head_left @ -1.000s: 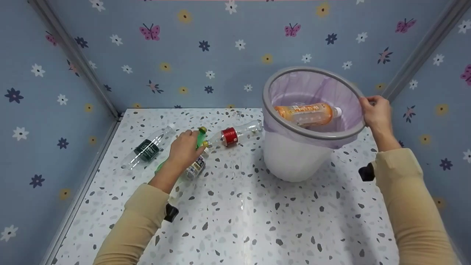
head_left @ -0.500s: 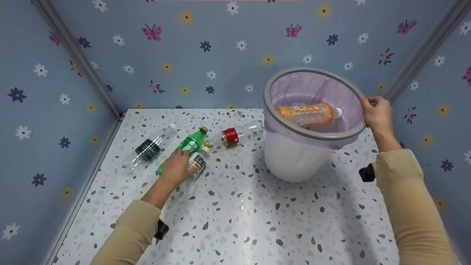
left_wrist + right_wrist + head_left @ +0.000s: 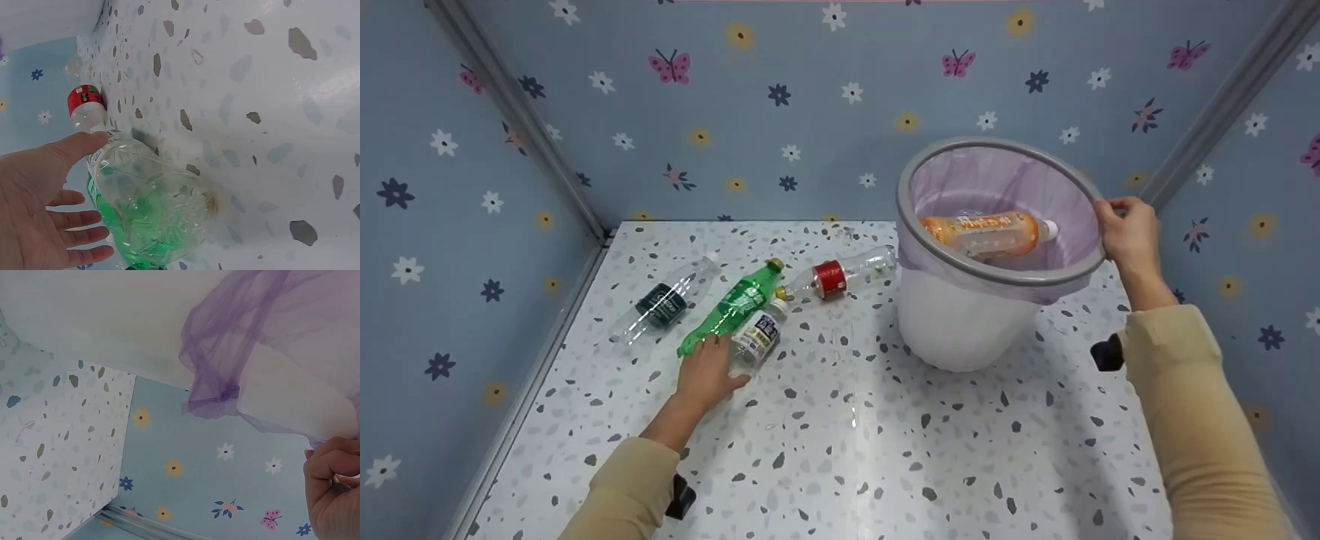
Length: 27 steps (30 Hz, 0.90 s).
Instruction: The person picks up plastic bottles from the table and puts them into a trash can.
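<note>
My left hand (image 3: 706,377), fingers spread, is over the base ends of a green plastic bottle (image 3: 739,304) and a small clear bottle (image 3: 757,337) with a white label. In the left wrist view the thumb overlaps the clear bottle (image 3: 152,191), and the other fingers extend beside it. My right hand (image 3: 1132,234) grips the grey rim of a white trash bin (image 3: 960,322), which leans toward me. A thin purple liner (image 3: 225,354) hangs over the bin's edge. Inside lies an orange-labelled bottle (image 3: 986,234) with a white cap.
A clear bottle with a dark green label (image 3: 661,304) lies at the left. Beyond the green bottle, a red-labelled clear bottle (image 3: 830,278) lies with one end by the bin. Flowered wall panels (image 3: 810,135) enclose the speckled tabletop (image 3: 840,450) at the back and sides.
My left hand has drawn back toward me, from the green bottle's neck down to the bases of the two bottles. The right hand and the bin have stayed in place.
</note>
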Motion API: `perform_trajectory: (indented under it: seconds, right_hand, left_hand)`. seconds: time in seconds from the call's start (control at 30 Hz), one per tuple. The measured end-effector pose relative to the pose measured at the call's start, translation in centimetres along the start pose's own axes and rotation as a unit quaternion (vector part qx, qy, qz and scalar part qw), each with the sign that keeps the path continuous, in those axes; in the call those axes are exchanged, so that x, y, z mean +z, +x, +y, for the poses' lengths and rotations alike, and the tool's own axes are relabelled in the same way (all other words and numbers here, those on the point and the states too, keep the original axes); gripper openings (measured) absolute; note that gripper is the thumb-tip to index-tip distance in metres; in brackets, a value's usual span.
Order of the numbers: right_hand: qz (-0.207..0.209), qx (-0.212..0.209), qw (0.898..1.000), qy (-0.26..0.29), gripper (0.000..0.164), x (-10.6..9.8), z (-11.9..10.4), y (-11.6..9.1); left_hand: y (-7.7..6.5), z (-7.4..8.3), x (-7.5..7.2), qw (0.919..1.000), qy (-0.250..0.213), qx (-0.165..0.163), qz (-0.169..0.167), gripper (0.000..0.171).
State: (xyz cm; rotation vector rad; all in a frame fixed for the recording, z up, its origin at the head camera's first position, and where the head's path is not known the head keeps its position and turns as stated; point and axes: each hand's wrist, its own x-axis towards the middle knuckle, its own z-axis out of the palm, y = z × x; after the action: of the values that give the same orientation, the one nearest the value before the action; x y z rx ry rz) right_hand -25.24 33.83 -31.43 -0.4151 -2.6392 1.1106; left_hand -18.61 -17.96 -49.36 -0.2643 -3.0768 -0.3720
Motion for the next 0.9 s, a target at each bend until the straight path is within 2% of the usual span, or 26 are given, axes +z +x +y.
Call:
perform_trajectory:
  seconds: [0.33, 0.7, 0.9]
  right_hand:
    - [-0.003, -0.004, 1.000, 0.013, 0.054, 0.0, 0.2, 0.0]
    - [-0.010, 0.001, 1.000, 0.021, 0.054, 0.0, 0.0, 0.0]
    - [-0.007, -0.001, 1.000, 0.019, 0.054, -0.1, 0.0, 0.0]
  left_hand:
    - [-1.3, -1.2, 1.9, 0.9993, -0.018, -0.025, 0.019, 0.078]
    - [-2.5, -2.1, 3.0, 0.9926, -0.108, -0.055, 0.007, 0.084]
    - [-2.7, -2.4, 3.5, 0.9899, -0.128, -0.060, 0.010, 0.079]
